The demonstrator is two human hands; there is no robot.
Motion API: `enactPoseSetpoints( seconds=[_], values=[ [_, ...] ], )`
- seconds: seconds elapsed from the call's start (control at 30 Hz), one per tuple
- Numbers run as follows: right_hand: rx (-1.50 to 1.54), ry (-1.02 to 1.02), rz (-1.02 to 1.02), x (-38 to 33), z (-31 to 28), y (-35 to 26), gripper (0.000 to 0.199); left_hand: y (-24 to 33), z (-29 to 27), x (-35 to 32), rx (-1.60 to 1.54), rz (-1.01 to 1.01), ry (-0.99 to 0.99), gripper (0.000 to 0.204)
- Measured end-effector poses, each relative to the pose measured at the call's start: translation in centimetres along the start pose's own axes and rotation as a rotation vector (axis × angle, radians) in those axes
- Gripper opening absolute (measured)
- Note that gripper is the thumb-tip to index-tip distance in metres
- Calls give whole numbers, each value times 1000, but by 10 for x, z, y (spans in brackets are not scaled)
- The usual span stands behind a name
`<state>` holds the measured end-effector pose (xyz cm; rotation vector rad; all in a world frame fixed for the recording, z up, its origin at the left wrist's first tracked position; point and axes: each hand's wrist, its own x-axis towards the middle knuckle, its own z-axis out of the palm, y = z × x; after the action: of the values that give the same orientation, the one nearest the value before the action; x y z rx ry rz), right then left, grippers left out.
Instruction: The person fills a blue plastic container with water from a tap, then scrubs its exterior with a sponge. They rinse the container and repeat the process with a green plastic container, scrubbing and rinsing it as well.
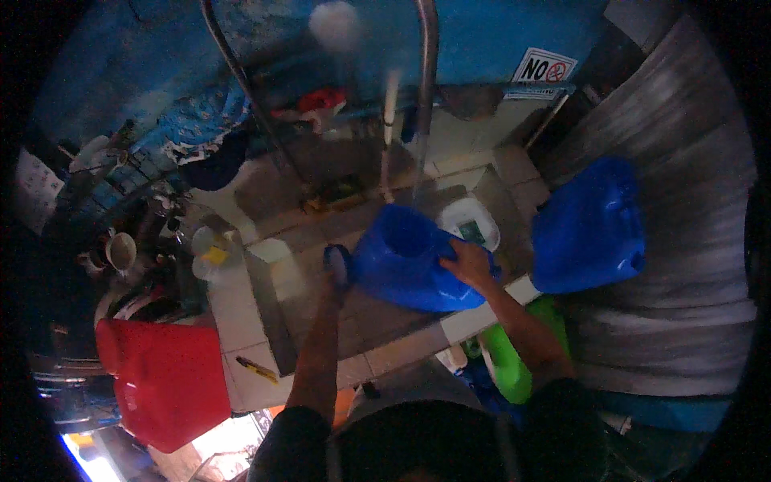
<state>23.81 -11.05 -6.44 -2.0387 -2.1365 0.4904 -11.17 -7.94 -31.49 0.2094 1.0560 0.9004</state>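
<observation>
A blue plastic canister lies tilted in the tiled sink, its wide round mouth turned up beneath a pipe. My right hand grips the canister's right end, thumb and fingers bent over the edge. To the left of the canister, my left hand is closed around a blue round lid with a pale inner face. Some of the left fingers are hidden or dim. Behind my right hand sits a white tub with something green in it.
A second blue canister stands right of the sink, a red container to the left. A yellow-handled cutter lies on the tiled rim. Metal pipes come down from above. Cups and dishes crowd the far left.
</observation>
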Motion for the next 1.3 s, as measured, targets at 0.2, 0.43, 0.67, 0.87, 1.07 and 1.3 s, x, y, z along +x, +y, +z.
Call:
enactPoseSetpoints(
  seconds=[0.2,0.43,0.67,0.87,1.07,1.3],
  values=[
    [253,267,-73,-25,-7,67,49,71,63,-41,262,97,95,71],
    [1131,907,480,-49,113,168,22,107,301,-154,1272,812,337,55],
    [1626,818,681,-27,156,131,27,69,380,-215,1436,1136,166,56],
    [1733,709,689,-25,163,125,32,55,374,-222,1420,1174,102,49],
    [1695,602,580,-42,142,162,36,109,356,-201,1628,1027,47,44],
    [554,394,393,-46,42,106,32,176,345,-144,1658,1165,-82,45]
  ],
)
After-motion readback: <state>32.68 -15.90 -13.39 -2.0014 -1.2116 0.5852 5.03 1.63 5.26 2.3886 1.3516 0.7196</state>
